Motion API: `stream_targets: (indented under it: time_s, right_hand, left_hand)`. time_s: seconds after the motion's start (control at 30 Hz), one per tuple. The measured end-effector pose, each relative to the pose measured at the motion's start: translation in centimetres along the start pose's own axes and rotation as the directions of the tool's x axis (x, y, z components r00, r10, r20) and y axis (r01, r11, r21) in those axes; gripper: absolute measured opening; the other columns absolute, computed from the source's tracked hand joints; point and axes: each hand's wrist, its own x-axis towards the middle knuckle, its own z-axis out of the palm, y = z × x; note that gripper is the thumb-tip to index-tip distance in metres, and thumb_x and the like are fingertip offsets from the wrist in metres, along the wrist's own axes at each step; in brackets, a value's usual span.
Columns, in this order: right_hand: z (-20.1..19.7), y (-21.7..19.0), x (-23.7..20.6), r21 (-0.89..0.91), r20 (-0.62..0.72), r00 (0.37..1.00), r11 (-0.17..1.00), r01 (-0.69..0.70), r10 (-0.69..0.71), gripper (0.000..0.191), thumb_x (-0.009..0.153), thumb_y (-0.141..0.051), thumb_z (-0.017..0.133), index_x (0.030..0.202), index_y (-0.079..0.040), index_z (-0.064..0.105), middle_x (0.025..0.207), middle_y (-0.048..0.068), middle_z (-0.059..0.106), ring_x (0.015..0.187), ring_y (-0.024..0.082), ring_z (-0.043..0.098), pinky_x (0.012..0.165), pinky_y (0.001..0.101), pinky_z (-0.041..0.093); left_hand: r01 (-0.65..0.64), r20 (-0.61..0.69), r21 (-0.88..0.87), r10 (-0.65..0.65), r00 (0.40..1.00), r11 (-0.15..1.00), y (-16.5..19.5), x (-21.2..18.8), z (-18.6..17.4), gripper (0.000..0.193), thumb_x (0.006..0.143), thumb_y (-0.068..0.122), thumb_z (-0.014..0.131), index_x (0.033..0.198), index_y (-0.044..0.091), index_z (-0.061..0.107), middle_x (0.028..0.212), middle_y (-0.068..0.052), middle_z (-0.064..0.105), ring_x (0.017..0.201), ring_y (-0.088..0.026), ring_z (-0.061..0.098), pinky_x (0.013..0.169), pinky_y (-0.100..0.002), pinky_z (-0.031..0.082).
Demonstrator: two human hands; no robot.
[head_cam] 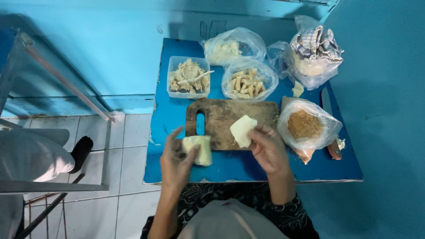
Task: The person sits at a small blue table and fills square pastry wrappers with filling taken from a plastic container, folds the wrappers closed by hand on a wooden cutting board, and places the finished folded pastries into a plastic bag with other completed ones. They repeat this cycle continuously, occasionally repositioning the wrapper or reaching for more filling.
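My left hand (176, 160) holds a pale folded dough wrapper (198, 148) over the front left of a small blue table (248, 168). My right hand (267, 148) pinches another pale square wrapper (242, 130) just above a dark wooden cutting board (226, 116) with a handle slot. Behind the board stand a clear plastic tub of shredded filling (187, 77) with a spoon in it and a plastic bag of pale rolled pieces (249, 81).
A bag of brown crumbs (305, 125) sits to the right of the board. Two more plastic bags (230, 46), one with a checked cloth (316, 44), stand at the back. A knife (331, 128) lies at the right edge. Blue walls close in behind and right; a metal frame (66, 84) stands left on tiled floor.
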Motion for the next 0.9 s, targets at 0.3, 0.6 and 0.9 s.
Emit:
stream_targets:
  time_s: [0.3, 0.6, 0.9]
  right_hand:
    - [5.6, 1.5, -2.7, -0.704, -0.137, 0.917, 0.688, 0.175, -0.374, 0.013, 0.092, -0.002, 0.076, 0.104, -0.003, 0.074, 0.101, 0.014, 0.075, 0.09, 0.02, 0.071, 0.08, 0.0345, 0.059]
    - [12.4, 0.9, -5.3, -0.695, 0.703, 0.566, -0.245, 0.676, -0.431, 0.023, 0.086, -0.004, 0.078, 0.108, -0.002, 0.073, 0.117, 0.016, 0.074, 0.11, 0.031, 0.073, 0.093, 0.0382, 0.059]
    - [8.6, 0.4, -4.5, -0.807, 0.196, 0.843, 0.405, 0.429, -0.502, 0.034, 0.091, -0.001, 0.075, 0.124, -0.002, 0.069, 0.124, 0.011, 0.075, 0.109, 0.016, 0.074, 0.089, 0.0298, 0.063]
  left_hand:
    - [-0.467, -0.021, 0.702, 0.672, 0.741, 0.538, 2.8, -0.7, -0.3, 0.039, 0.087, 0.014, 0.074, 0.125, 0.005, 0.07, 0.122, -0.023, 0.066, 0.108, -0.039, 0.065, 0.091, -0.04, 0.052]
    - [0.283, 0.354, -0.605, -0.066, 0.933, 0.745, -1.9, -0.3, 2.6, 0.033, 0.106, 0.021, 0.062, 0.117, -0.007, 0.072, 0.107, -0.009, 0.074, 0.095, -0.014, 0.07, 0.085, -0.03, 0.059]
    - [0.141, 0.318, -0.434, 0.005, 0.948, 0.89, -1.2, -1.5, 2.8, 0.028, 0.101, 0.012, 0.064, 0.123, -0.003, 0.073, 0.114, -0.009, 0.074, 0.101, -0.011, 0.07, 0.089, -0.027, 0.057]
